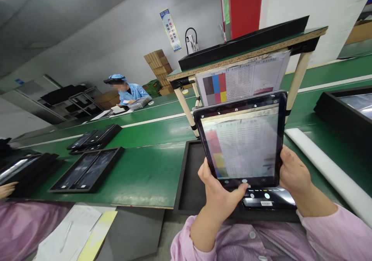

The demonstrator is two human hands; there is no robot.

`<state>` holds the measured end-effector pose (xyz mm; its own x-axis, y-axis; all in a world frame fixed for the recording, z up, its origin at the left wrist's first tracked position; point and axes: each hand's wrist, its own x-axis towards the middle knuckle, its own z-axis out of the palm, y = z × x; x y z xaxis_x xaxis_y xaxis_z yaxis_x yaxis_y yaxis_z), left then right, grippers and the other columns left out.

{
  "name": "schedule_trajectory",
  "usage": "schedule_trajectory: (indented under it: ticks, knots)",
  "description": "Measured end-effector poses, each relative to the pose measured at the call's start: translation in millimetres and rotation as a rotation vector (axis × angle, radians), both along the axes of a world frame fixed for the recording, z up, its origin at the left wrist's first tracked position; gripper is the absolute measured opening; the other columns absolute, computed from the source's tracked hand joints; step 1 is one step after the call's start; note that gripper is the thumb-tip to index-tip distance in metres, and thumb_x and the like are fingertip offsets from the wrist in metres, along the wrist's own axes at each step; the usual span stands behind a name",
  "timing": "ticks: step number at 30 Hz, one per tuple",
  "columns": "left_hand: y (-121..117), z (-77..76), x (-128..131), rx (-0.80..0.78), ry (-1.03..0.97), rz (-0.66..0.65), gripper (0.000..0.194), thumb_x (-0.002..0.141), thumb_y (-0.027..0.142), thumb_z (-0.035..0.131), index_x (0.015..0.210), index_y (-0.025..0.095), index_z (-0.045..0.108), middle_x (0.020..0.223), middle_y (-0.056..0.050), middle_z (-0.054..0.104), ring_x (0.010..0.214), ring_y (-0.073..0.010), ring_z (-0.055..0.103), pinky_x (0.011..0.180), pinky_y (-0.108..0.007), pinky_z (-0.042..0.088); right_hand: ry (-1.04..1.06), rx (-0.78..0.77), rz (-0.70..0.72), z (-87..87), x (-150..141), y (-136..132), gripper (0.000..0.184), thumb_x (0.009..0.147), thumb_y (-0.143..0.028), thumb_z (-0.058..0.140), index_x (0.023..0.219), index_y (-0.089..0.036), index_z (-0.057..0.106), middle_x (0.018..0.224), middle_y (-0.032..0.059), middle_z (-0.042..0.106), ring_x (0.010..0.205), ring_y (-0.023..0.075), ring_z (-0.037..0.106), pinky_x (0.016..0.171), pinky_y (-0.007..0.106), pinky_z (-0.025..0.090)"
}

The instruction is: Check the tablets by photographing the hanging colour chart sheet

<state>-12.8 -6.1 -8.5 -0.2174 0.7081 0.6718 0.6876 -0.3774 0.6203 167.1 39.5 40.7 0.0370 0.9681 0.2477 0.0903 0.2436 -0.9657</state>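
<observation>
Between my two hands a tablet [241, 144] is held upright, tilted slightly, its lit screen showing a camera picture of the printed chart. My left hand [217, 193] grips its lower left corner, with the thumb at the bottom edge of the screen. My right hand [295, 171] is closed on the lower right side. Behind the tablet hangs the printed chart [241, 76] with colour blocks, partly covered by it. A second tablet [269, 199] lies below in a black foam tray [181, 187]; my left hand and the held tablet hide part of that tray.
A small shelf [250, 45] on pale posts stands over the green bench [142, 171]. Black trays with tablets [87, 170] lie left. A white foam strip [328, 168] and a black box [345, 108] are right. One co-worker [128, 90] sits opposite; another's hand [7, 190] shows at left.
</observation>
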Motion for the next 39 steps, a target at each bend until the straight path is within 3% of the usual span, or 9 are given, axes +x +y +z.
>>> schedule_trajectory:
  ticks: [7,18,25,31,34,37,39]
  knots:
    - [-0.5,0.0,1.6,0.012,0.034,-0.011,0.121,0.062,0.034,0.086,0.153,0.021,0.007,0.133,-0.017,0.029,0.133,-0.037,0.037,0.1,-0.053,0.05,0.124,-0.044,0.078,0.3,-1.1,1.7,0.065,0.089,-0.074,0.033,0.12,-0.026,0.064,0.1,0.0124,0.072,0.112,0.0348,0.064,0.087,0.055,0.056]
    - [1.8,-5.8,1.7,0.014,0.017,-0.002,0.119,0.064,0.039,0.085,0.153,0.022,0.007,0.135,-0.018,0.028,0.134,-0.0362,0.038,0.103,-0.055,0.048,0.17,-0.084,0.121,-0.3,-2.7,5.3,0.073,0.083,-0.08,0.037,0.128,-0.025,0.056,0.108,0.0129,0.07,0.108,0.036,0.065,0.081,0.053,0.059]
    - [2.0,-3.9,0.3,0.032,0.032,-0.01,0.118,0.068,0.049,0.082,0.154,0.022,0.006,0.133,-0.017,0.029,0.135,-0.037,0.035,0.103,-0.056,0.047,0.251,-0.103,0.152,-1.8,-2.0,4.9,0.059,0.082,-0.078,0.044,0.109,-0.026,0.055,0.113,0.0131,0.069,0.113,0.0357,0.063,0.079,0.051,0.06]
    - [1.7,-6.9,1.5,0.036,0.013,0.017,0.116,0.067,0.053,0.082,0.153,0.021,0.011,0.134,-0.017,0.031,0.132,-0.0357,0.039,0.104,-0.055,0.046,0.306,-0.138,0.149,-4.3,-1.5,6.6,0.069,0.072,-0.087,0.054,0.103,-0.026,0.061,0.111,0.0119,0.07,0.117,0.0381,0.061,0.086,0.054,0.059]
    - [1.4,-8.8,-3.1,0.039,-0.17,-0.076,0.105,0.067,0.059,0.081,0.149,0.022,0.026,0.133,-0.016,0.038,0.129,-0.0337,0.045,0.103,-0.051,0.047,0.305,-0.129,0.116,-8.3,-0.8,6.8,0.077,0.07,-0.088,0.055,0.113,-0.025,0.065,0.113,0.0124,0.069,0.119,0.0393,0.059,0.091,0.056,0.057]
    - [1.5,-7.7,-14.6,-0.046,-0.688,-0.316,0.065,0.081,0.061,0.069,0.134,0.029,0.052,0.129,-0.01,0.055,0.117,-0.0264,0.058,0.097,-0.043,0.052,0.284,-0.068,0.168,-11.3,0.2,3.4,0.082,0.08,-0.085,0.048,0.131,-0.022,0.06,0.126,0.012,0.064,0.129,0.0367,0.052,0.103,0.054,0.05]
    - [1.8,-6.0,-24.5,-0.177,-1.052,-0.448,0.044,0.085,0.057,0.066,0.123,0.034,0.063,0.124,-0.005,0.065,0.109,-0.022,0.065,0.093,-0.037,0.055,0.237,0.047,0.202,-11.3,1.2,-1.0,0.075,0.091,-0.076,0.041,0.143,-0.022,0.052,0.142,0.0097,0.053,0.14,0.0312,0.04,0.116,0.049,0.038]
